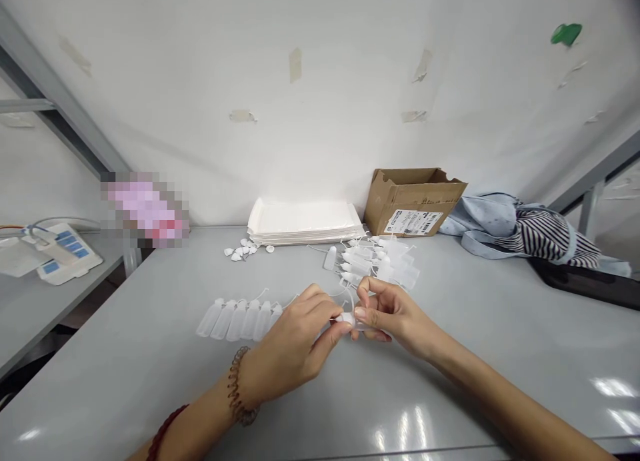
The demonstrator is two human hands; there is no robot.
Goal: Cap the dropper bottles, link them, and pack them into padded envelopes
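Observation:
Over the middle of the grey table, my left hand [293, 338] is closed, its thumb and fingers pinching the white cap [345, 318] of a small plastic squeeze bottle. My right hand [395, 314] grips the translucent body of the same bottle, which lies sideways and is mostly covered by the fingers. A thin strap curves up from the cap area. Left of my left hand, several similar bottles [234, 320] lie in a neat row, partly hidden by that hand. Beyond my right hand is a loose heap of more bottles [357, 264].
Several loose white caps [240, 250] lie beside a stack of white padded envelopes [305, 221] against the wall. An open cardboard box [415, 204] stands behind the heap. Blue and striped cloth [530, 231] lies at the right, above a dark flat object [587, 283].

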